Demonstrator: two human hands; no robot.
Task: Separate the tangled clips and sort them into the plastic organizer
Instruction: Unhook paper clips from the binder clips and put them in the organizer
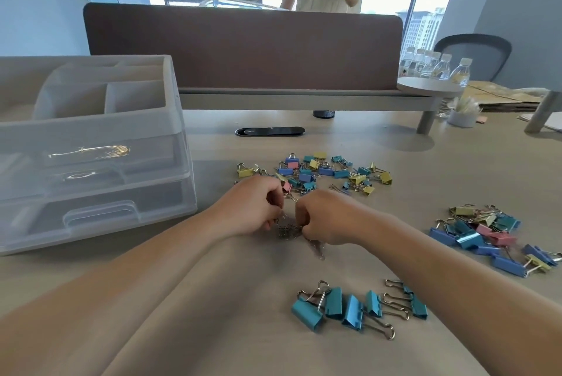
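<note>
Tangled clips [288, 229]: thin silvery wire knot, blurred, single clips hard to make out, partly hidden by fingers. Left hand [254, 208] and right hand [330, 217] close together, fingers curled, both pinching knot between them. Plastic organizer [91, 135] left of left hand: translucent, boxy, drawers; left edge cut off. Colourful binder clips [313, 173] just beyond hands.

Blurry, half-hidden silver tangle [286, 229]

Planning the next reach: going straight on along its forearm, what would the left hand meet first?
Likely the pile of small coloured binder clips just beyond the left hand, which grips tangled silver paper clips; depth is unclear.
</note>
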